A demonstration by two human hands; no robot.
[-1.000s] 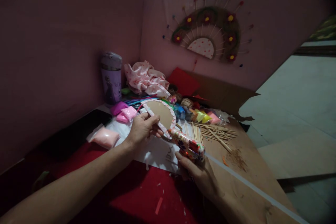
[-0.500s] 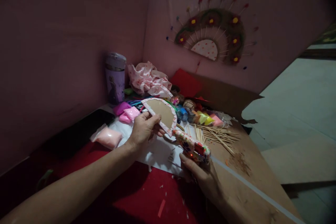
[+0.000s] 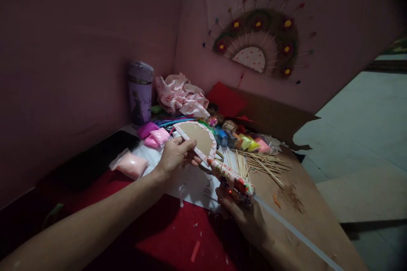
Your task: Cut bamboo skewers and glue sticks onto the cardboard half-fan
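Note:
Between the thumb and fingers of my left hand [image 3: 178, 154] is a half-round cardboard piece [image 3: 199, 137]. Its bare brown side faces me, and patterned pinkish-white fabric is folded over its rim. My right hand [image 3: 243, 214] grips a hot glue gun [image 3: 232, 180] with a floral covering and a small lit red light. A long whitish glue stick [image 3: 292, 224] runs out of its back end. The gun's nozzle is at the lower right corner of the half-round piece; whether it touches, I cannot tell. Beneath both hands lies a white paper sheet [image 3: 193, 188].
Thin wooden sticks [image 3: 262, 163] lie on brown cardboard [image 3: 318, 203] at right. Bags of coloured clay [image 3: 251, 142], crumpled fabric [image 3: 181, 93] and a purple tumbler [image 3: 140, 93] stand behind. A pale pink packet [image 3: 130, 165] is at left. A decorated half-ring [image 3: 257, 25] is on the wall.
The half-round piece has shifted slightly right and down in my left hand's hold. The glue gun has tilted a little, with its nozzle still at the piece's corner.

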